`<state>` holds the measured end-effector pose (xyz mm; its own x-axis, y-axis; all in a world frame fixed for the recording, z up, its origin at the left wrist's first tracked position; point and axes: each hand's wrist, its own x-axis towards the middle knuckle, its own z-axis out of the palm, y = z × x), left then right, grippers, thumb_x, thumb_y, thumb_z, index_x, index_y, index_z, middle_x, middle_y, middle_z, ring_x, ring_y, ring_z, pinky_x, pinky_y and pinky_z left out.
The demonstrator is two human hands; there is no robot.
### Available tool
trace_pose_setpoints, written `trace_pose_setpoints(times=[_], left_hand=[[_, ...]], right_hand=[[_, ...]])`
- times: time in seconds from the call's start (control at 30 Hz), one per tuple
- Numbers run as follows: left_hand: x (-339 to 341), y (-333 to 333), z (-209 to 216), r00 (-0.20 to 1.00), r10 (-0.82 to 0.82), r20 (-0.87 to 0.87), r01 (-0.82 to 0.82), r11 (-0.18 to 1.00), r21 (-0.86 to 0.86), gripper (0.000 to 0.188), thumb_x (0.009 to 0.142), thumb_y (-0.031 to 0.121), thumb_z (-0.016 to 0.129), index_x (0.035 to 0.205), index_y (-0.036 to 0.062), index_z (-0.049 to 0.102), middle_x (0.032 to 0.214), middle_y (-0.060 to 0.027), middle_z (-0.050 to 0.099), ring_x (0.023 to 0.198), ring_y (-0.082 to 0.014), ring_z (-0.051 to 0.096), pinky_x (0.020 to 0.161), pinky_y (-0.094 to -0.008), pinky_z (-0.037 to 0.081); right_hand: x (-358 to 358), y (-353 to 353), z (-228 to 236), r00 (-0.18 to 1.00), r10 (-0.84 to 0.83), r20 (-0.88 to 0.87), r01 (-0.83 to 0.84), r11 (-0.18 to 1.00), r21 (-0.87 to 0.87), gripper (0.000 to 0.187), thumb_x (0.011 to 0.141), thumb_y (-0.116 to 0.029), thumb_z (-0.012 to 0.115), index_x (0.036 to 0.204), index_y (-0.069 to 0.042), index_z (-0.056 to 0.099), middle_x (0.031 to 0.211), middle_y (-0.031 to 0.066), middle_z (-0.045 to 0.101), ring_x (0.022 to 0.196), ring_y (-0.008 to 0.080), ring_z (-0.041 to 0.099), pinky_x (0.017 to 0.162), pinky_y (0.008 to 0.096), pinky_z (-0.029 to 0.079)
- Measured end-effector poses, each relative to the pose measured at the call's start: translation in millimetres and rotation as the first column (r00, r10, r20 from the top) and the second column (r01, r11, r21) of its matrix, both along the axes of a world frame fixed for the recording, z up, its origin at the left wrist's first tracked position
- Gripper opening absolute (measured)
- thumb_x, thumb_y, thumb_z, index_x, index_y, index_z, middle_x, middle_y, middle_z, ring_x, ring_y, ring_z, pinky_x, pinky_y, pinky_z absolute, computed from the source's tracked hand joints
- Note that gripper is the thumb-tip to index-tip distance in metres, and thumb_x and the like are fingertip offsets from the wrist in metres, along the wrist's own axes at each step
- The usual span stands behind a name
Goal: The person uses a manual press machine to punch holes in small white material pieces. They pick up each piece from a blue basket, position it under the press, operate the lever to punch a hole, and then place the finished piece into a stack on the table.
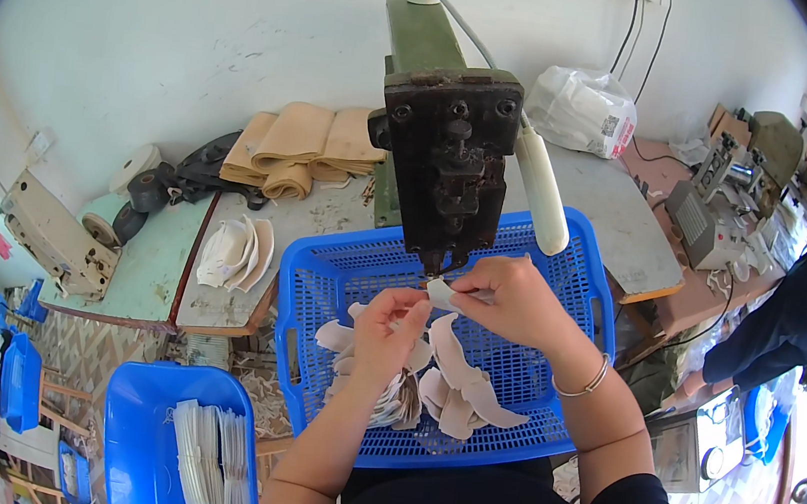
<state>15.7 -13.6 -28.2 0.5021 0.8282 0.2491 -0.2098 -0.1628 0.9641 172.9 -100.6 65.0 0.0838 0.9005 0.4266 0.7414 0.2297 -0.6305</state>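
Observation:
Beneath the dark head of a green bench machine (452, 147), both hands meet at a small pale curved piece (442, 295), leather-like or fabric-like. My right hand (515, 301), a bangle on its wrist, pinches the piece from the right. At its left edge, the thumb and fingers of my left hand (388, 329) are closed on it. The machine's lower tip hangs just above the piece. Under my hands, a blue perforated basket (552, 356) holds a heap of similar curved cream pieces (454, 374), some in a stack partly hidden by my left forearm.
Left of the basket, nested pale shaped pieces (237, 252) lie on the bench. Behind are folded tan sheets (301, 144) and dark rolls (149, 191). A blue bin (136, 421) with bundled white strips stands lower left. A white handle (542, 193) hangs beside the machine. People are at both sides.

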Motion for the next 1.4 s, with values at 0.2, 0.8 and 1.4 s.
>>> trace_pose_setpoints(times=[0.2,0.8,1.4], left_hand=[[8.3,2.6,8.4,0.998,0.039,-0.054,-0.037,0.999,0.039,0.011,0.080,0.010,0.065,0.085,0.0016,0.061,0.074,0.0019,0.058,0.066,-0.0026,0.048,0.059,-0.0175,0.038],[9.2,-3.1,3.6,0.993,0.118,0.025,-0.121,0.974,0.192,0.011,0.073,0.005,0.069,0.077,0.0034,0.059,0.077,-0.0039,0.060,0.068,-0.0111,0.056,0.062,-0.0214,0.044],[-40.8,-16.8,-15.5,0.962,0.274,0.002,-0.056,0.188,0.981,0.015,0.060,0.003,0.063,0.073,0.0080,0.058,0.087,-0.0021,0.058,0.082,-0.0212,0.058,0.063,-0.0277,0.048]], right_hand=[[11.4,8.3,11.4,0.981,0.043,0.188,-0.044,0.999,0.000,0.011,0.066,-0.013,0.068,0.072,-0.004,0.067,0.070,0.0103,0.061,0.070,0.0255,0.059,0.073,0.0348,0.047],[17.5,25.4,1.3,0.995,0.043,-0.092,-0.055,0.989,-0.136,0.035,0.062,-0.016,0.074,0.086,-0.002,0.053,0.077,0.0060,0.057,0.074,0.0211,0.058,0.070,0.0327,0.047],[-20.0,-21.2,-97.8,0.886,-0.125,0.446,-0.145,0.839,0.524,0.016,0.058,-0.009,0.064,0.072,-0.012,0.059,0.083,-0.0021,0.060,0.084,0.0153,0.055,0.081,0.0367,0.039]])
